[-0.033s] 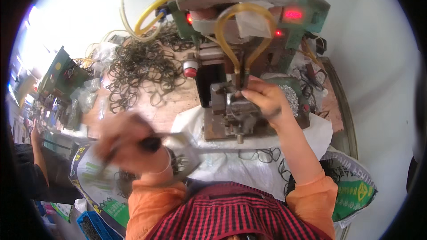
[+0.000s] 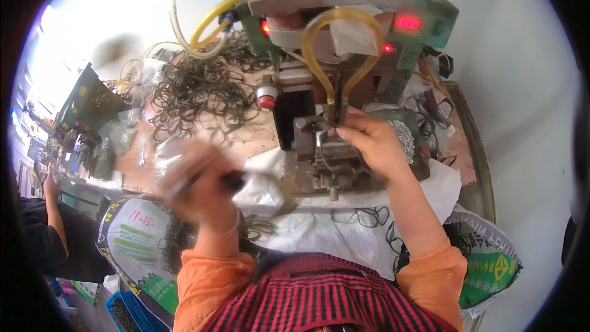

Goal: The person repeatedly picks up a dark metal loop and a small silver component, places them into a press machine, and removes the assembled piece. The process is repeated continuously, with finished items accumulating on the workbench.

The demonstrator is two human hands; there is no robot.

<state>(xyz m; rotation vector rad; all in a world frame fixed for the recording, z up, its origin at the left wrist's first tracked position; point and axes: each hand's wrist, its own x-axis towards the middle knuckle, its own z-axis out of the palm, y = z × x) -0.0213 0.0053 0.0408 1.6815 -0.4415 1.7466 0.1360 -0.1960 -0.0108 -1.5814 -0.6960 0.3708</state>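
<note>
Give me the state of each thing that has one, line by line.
Right hand: at the metal fixture, hold unclear
Left hand: blurred, hold unclear
Red display: lit
Small red light: lit
Thick yellow tube: bent into a loop
Dark loops: tangled in a heap
Small metal pieces: heaped

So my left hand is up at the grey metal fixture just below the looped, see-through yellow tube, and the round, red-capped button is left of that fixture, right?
Not quite: the head view shows your right hand at the grey metal fixture just below the looped, see-through yellow tube. The round, red-capped button is indeed left of that fixture.
</note>
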